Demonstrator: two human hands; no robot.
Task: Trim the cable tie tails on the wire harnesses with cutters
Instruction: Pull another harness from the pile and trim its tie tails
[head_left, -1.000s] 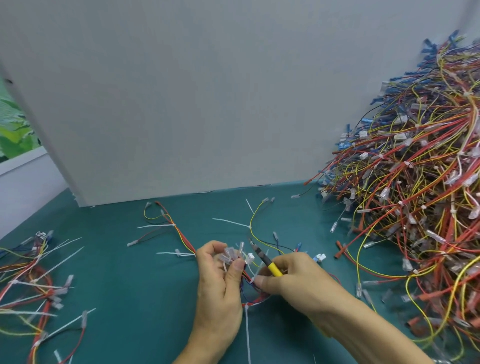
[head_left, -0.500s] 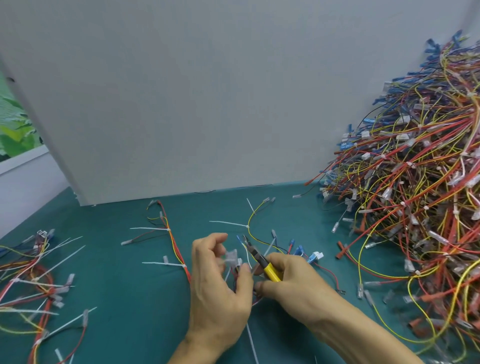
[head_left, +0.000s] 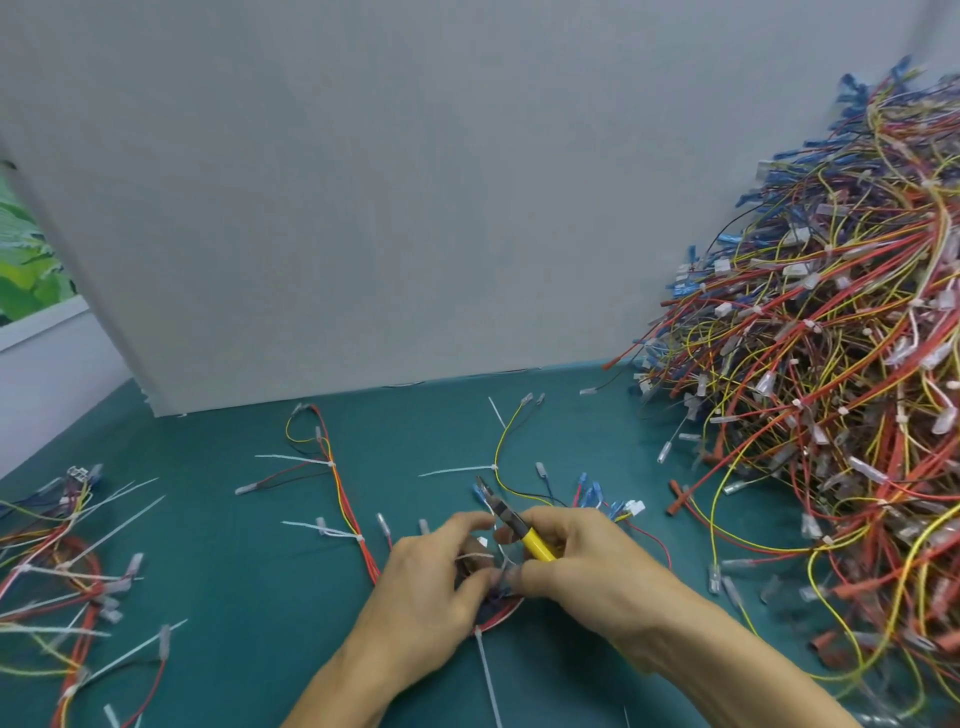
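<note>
A wire harness (head_left: 347, 512) of red, yellow and black wires lies spread on the green mat (head_left: 260, 597), with white cable tie tails sticking out. My left hand (head_left: 426, 582) pinches a bunched part of that harness near the mat's front centre. My right hand (head_left: 576, 561) grips yellow-handled cutters (head_left: 511, 522), whose jaws point up and left above my left fingers. A long white tie tail (head_left: 488, 675) hangs toward me from under my hands. The bundle between my fingers is mostly hidden.
A big heap of harnesses (head_left: 831, 389) fills the right side. A smaller pile with long tie tails (head_left: 67, 566) lies at the left. A grey board (head_left: 363, 208) stands upright behind the mat. Another yellow wire loop (head_left: 501, 441) lies just beyond my hands.
My hands have drawn closer together over the bundle. The left fingers have curled round the harness more, and the cutters have tilted slightly with the jaws still pointing up-left.
</note>
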